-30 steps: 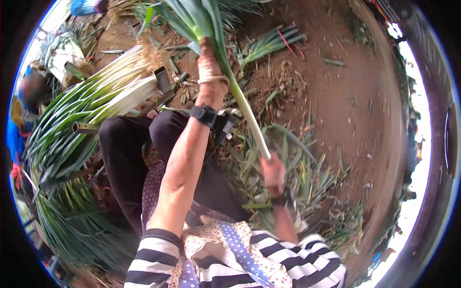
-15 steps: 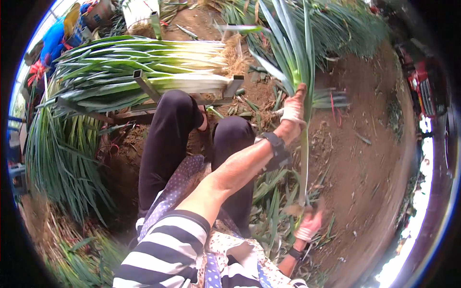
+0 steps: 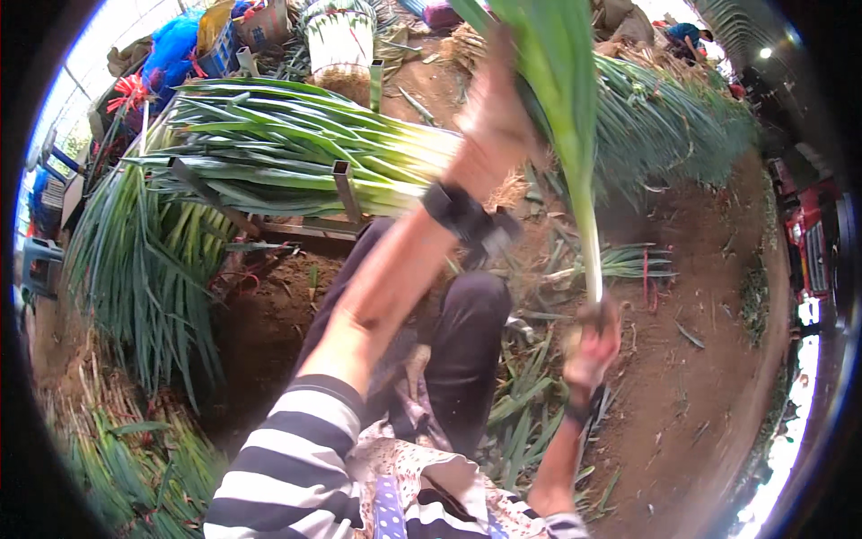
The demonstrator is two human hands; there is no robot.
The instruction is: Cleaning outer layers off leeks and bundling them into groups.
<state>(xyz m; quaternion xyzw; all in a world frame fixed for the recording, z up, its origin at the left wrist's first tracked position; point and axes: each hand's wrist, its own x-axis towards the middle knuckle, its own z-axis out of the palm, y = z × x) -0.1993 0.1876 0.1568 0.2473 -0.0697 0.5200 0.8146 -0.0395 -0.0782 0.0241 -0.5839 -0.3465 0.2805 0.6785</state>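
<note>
Leek [image 3: 575, 135] stands nearly upright in the head view, long axis running top to bottom; green leaves fan toward the upper edge, pale stalk narrows downward to the root end; it hangs in the air above bare soil [image 3: 718, 359], just right of the person's dark-trousered knee [image 3: 467, 314]. Left hand [image 3: 494, 108] is clenched round the leafy upper part, blurred, arm stretched up and forward, a black wristband [image 3: 458, 216] on the wrist, striped sleeve [image 3: 296, 449] at the shoulder; right hand [image 3: 593, 346] is closed round the bottom of the stalk, forearm rising from the lower edge. Against half a second ago, the left hand sits higher and nearer the top rim; the leek has shifted from right of centre toward the middle; the right hand has risen from the lower rim to mid-height. Stack [image 3: 296, 153] of trimmed leeks lies on a metal rack [image 3: 341, 193] behind the knees, well apart from the held leek.
</note>
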